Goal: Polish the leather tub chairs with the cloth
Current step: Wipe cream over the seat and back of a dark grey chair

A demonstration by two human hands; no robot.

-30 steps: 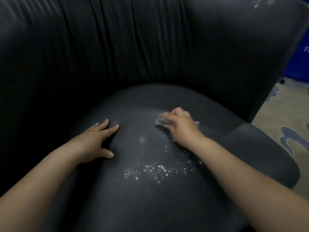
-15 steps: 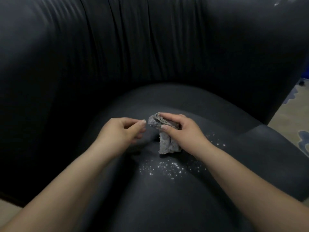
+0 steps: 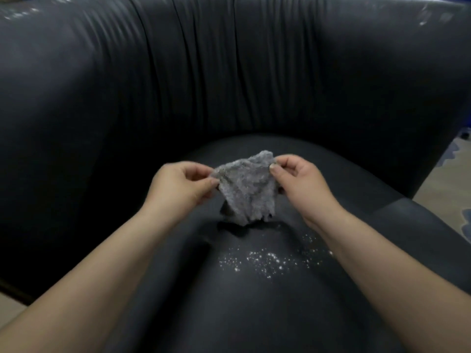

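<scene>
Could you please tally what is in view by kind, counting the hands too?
Hands: 2, left hand and right hand, both pinching the cloth
Cloth: 1, cloth
Chair: 1, chair
Patch of white specks: 1, specks on the seat
Total: 5

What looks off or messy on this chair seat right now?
A scatter of small white specks lies on the dark seat cushion, nearer the camera than the grey cloth. The left hand and right hand pinch the cloth's upper corners, so nothing is wiping the specks.
</scene>
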